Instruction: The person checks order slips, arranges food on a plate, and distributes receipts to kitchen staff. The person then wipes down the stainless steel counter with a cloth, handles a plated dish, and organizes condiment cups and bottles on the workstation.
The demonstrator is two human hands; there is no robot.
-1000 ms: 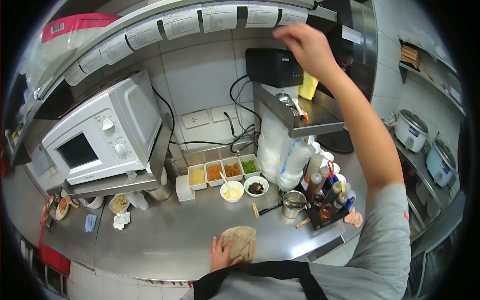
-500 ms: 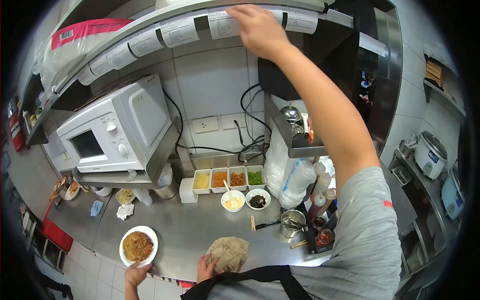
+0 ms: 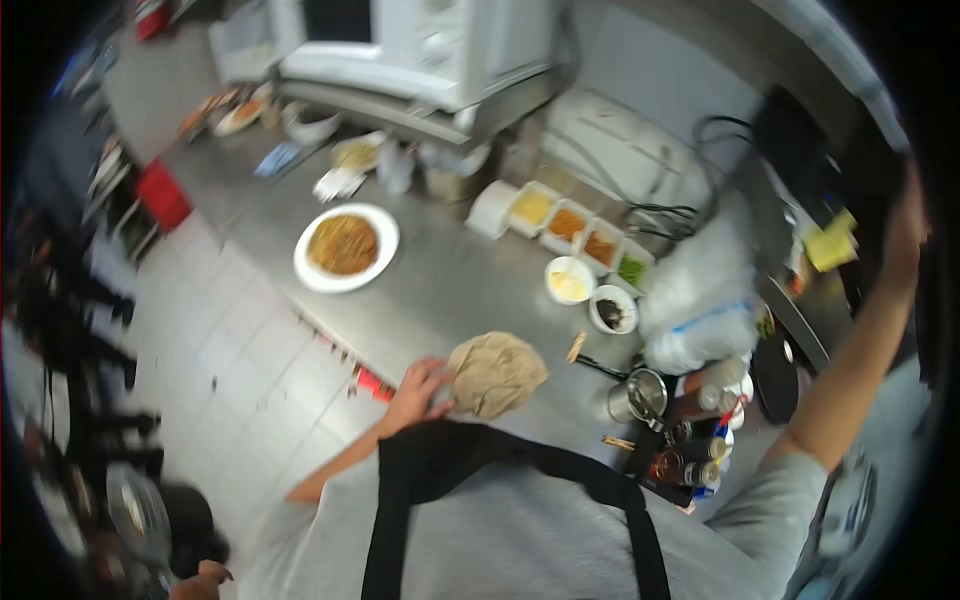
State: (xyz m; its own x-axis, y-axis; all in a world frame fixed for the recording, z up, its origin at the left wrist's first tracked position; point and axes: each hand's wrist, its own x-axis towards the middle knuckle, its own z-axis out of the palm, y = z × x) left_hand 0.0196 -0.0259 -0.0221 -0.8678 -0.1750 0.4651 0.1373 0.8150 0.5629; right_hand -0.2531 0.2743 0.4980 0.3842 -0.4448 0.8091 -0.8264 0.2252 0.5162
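Note:
My left hand (image 3: 416, 392) rests at the left edge of a crumpled beige cloth (image 3: 497, 374) on the steel counter. Its fingers are apart and touch the cloth without closing round it. My right hand (image 3: 908, 215) is raised at the far right, by the dark end of the overhead shelf. Motion blur hides its fingers and anything in them. A white plate (image 3: 391, 262) of browned, noodle-like food (image 3: 342, 245) stands on the counter, beyond my left hand and apart from it.
Several white tubs of toppings (image 3: 566, 224) stand at the back, with two small bowls (image 3: 570, 281) before them. A metal pot (image 3: 637, 396) and sauce bottles (image 3: 702, 402) are to the right. The microwave (image 3: 440, 45) sits above. Another person's hand (image 3: 208, 578) shows at lower left.
My view has swung left and down. The other person's hand has left the plate, now farther in on the counter. My right hand has moved away from the paper slips; my left stays by the cloth.

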